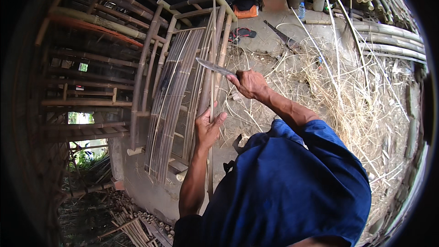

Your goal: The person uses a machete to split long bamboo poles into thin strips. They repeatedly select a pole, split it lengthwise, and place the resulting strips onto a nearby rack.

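Observation:
My left hand (208, 127) grips a thin, long bamboo strip (213, 32) that stands almost upright, running from near my waist up past the frame ahead. My right hand (248, 83) is closed on the handle of a long knife (215, 67). The blade points left and meets the strip a little above my left hand. Behind the strip leans a bamboo frame (161, 41) with several flat, dark bamboo slats (173, 105) laid across it.
Pale bamboo shavings (347, 96) cover the ground to the right. Cut bamboo poles (388, 32) are stacked at the top right. A saw (282, 36), a sandal (241, 32) and a plastic bottle (301, 10) lie beyond. Bamboo racks (87, 64) stand on the left, short offcuts (132, 224) below.

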`<state>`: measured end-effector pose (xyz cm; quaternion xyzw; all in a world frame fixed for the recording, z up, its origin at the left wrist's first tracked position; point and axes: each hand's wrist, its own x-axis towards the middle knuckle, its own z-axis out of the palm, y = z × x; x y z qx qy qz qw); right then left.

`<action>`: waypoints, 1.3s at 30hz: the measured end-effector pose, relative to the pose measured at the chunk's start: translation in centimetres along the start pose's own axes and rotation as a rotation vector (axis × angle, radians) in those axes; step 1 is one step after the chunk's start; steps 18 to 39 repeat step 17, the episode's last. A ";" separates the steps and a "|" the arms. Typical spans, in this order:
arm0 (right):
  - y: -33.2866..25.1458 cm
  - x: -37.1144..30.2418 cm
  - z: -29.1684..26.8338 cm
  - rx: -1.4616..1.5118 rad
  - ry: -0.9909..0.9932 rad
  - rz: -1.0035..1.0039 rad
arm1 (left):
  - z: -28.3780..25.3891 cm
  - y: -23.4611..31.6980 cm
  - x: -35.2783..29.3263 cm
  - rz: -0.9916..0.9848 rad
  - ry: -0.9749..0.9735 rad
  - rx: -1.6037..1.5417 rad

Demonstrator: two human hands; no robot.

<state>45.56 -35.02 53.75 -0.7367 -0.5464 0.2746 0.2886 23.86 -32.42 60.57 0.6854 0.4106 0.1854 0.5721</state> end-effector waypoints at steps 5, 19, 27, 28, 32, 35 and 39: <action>-2.6 -3.3 1.5 -0.074 -0.026 -0.339 | -1.0 -1.9 0.7 0.084 0.048 0.040; 7.0 11.0 -7.5 0.612 0.059 0.169 | -3.4 -2.5 -11.2 0.056 -0.196 0.181; 7.0 11.0 -7.5 0.612 0.059 0.169 | -3.4 -2.5 -11.2 0.056 -0.196 0.181; 7.0 11.0 -7.5 0.612 0.059 0.169 | -3.4 -2.5 -11.2 0.056 -0.196 0.181; 7.0 11.0 -7.5 0.612 0.059 0.169 | -3.4 -2.5 -11.2 0.056 -0.196 0.181; 7.0 11.0 -7.5 0.612 0.059 0.169 | -3.4 -2.5 -11.2 0.056 -0.196 0.181; 7.0 11.0 -7.5 0.612 0.059 0.169 | -3.4 -2.5 -11.2 0.056 -0.196 0.181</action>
